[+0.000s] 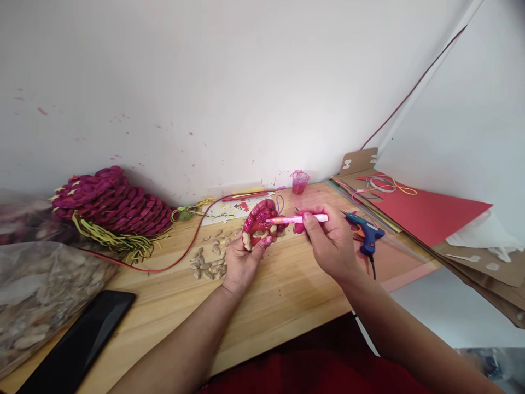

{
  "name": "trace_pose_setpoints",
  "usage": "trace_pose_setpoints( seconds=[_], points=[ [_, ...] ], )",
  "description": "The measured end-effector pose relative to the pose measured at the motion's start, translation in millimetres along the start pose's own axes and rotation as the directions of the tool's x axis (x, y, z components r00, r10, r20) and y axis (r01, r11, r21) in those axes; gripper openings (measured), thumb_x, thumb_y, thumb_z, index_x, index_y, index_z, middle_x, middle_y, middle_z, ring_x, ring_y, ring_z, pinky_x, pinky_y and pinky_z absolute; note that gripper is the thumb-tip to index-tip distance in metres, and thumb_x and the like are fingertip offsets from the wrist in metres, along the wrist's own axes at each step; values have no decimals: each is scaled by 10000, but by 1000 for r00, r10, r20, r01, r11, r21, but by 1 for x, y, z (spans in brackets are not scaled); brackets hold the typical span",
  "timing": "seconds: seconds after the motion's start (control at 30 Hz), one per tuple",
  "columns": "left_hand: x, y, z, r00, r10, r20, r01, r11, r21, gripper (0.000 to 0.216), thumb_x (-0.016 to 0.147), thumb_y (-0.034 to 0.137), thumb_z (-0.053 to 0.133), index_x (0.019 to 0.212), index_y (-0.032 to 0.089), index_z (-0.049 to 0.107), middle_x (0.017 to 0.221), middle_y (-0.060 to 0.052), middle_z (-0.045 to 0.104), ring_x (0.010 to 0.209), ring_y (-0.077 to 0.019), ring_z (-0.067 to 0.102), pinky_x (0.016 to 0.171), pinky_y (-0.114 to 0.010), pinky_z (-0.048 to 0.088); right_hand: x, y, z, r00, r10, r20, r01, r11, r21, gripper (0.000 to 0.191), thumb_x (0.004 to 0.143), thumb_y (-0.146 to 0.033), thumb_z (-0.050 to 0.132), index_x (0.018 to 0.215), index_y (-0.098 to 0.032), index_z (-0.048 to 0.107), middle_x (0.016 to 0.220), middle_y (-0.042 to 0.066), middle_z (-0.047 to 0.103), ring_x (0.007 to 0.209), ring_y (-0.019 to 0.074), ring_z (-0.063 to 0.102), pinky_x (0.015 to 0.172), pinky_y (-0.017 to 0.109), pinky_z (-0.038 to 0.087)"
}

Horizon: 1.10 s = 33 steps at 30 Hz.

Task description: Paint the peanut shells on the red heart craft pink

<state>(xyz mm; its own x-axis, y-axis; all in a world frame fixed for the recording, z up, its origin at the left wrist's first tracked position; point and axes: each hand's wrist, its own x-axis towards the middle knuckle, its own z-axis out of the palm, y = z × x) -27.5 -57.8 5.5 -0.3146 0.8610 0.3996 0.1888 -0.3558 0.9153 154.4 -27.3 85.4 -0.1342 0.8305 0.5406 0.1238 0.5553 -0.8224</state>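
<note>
Peanut-shell piece (260, 221): a small curved fan of peanut shells stuck together, mostly painted magenta-red, with a few bare tan shells along its lower edge. It is held up above the middle of the tabletop (283, 295), not resting on it.
Left hand (241, 260): cups the piece from below, fingers curled behind it and thumb pressed on the lower front edge; closed on it.
Right hand (330, 243): pinched narrow around a pink pen-like tool (297, 219), thumb on top. The tool lies level and its left tip meets the painted face of the piece. Whether it is a brush or a marker I cannot tell.
Handling: likely very light, stiff yet brittle; thin shells would crack under a squeeze, and the joints between them look like the weak spots. Wet colour would smear, so the bare lower rim and the back look the safest places to hold.
Loose peanut shells (209, 262): unpainted, scattered on the wood just left of the left hand.
Glue gun (367, 232): blue, lying just right of the right hand.
Pink cup (299, 182): small, standing at the wall behind the piece.
Magenta shell pile (110, 202): painted pieces with yellow-green cords, far left against the wall.
Red cable (180, 257): curves across the wood between pile and shells.
Plastic bag (41, 290): clear, full of pale shells, at the left edge.
Black phone (80, 342): flat, beside the bag.
Red sheet (426, 210): lies on cardboard, right.
</note>
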Motion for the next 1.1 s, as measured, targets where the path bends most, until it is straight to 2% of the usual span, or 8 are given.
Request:
trace_pose_setpoints(
  seconds=[0.13,0.33,0.47,0.6,0.73,0.97,1.1],
  points=[
    [2,0,1,1000,-7,-31,5,998,-65,370,836,552,770,823,183,781,672,-24,708,500,-108,510,522,-251,468,-1,4,-5,998,64,-4,-64,998,28,243,1007,-420,597,891,-206,598,744,0,672,593,110,527,537,248,380],
    [1,1,0,999,5,-33,-8,997,-71,304,831,463,792,721,182,761,662,-29,694,500,-102,490,496,-233,438,-1,-5,0,1000,15,5,-15,998,54,213,1011,-397,586,901,-216,609,694,-20,646,570,110,506,559,262,394],
    [2,6,0,999,-31,-41,26,992,-120,351,831,463,785,635,186,697,597,-17,653,476,-104,471,471,-235,419,-2,0,-4,998,55,4,-55,999,-1,228,1002,-407,601,880,-215,615,651,-26,613,610,128,554,586,269,420],
    [2,4,0,999,-21,-34,17,995,-99,293,816,459,800,724,186,750,600,-16,654,499,-114,497,497,-238,437,-3,0,-4,999,49,-7,-48,995,89,211,1003,-423,597,941,-222,610,737,-5,676,668,141,606,598,268,445],
    [1,1,0,999,-11,-43,8,997,-75,307,799,478,808,720,187,747,646,-31,682,504,-114,505,495,-239,436,-2,-3,0,1000,-2,16,1,998,65,189,1010,-395,589,944,-220,611,714,-16,677,613,121,573,593,262,445],
    [4,11,1,993,-109,-51,103,990,-101,400,768,521,798,604,192,639,563,-11,626,466,-110,470,453,-239,408,-4,8,-5,999,52,-10,-51,999,11,224,999,-424,604,905,-221,610,720,-10,677,646,134,603,615,270,456],
    [5,7,1,982,-179,-65,172,980,-99,455,763,526,797,544,192,579,468,19,536,432,-96,431,439,-227,370,21,9,-18,998,1,-63,-3,1000,-25,234,989,-458,594,957,-227,624,758,-6,694,687,154,637,659,288,481]
  ],
)
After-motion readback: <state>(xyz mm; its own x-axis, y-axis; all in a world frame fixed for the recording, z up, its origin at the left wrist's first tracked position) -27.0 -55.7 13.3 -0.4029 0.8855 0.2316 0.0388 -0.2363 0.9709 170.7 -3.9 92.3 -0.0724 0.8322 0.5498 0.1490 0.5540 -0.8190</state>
